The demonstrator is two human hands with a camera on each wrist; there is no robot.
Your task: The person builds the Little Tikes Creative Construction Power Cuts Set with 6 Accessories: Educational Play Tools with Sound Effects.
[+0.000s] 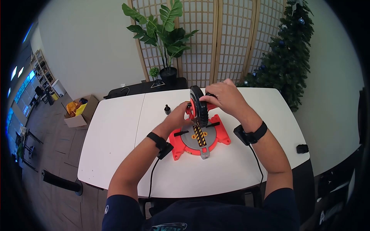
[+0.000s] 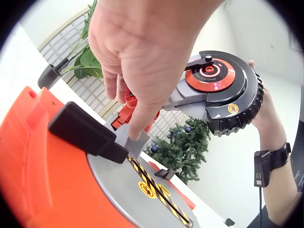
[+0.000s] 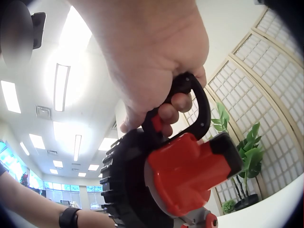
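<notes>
A toy miter saw with a red base point(image 1: 221, 133) stands on the white table. Its grey round turntable point(image 2: 111, 183) carries a black-and-yellow striped strip point(image 1: 199, 135) and black clamps. Above it the black ridged blade guard point(image 2: 247, 104) is raised. My right hand point(image 1: 227, 97) grips the black loop handle point(image 3: 205, 111), fingers curled through it beside a red trigger point(image 3: 156, 122). Behind the turntable, my left hand point(image 1: 177, 118) holds the grey and red pivot support point(image 2: 137, 142), thumb on the near side; its other fingers are partly hidden.
The white table point(image 1: 115, 134) bears a small black bottle point(image 1: 167, 110) left of the saw and a black object point(image 1: 302, 148) at the right edge. Behind stand a potted plant point(image 1: 168, 73), a folding screen point(image 1: 198, 50) and a decorated tree point(image 1: 283, 57). Cables hang from both wrist cameras.
</notes>
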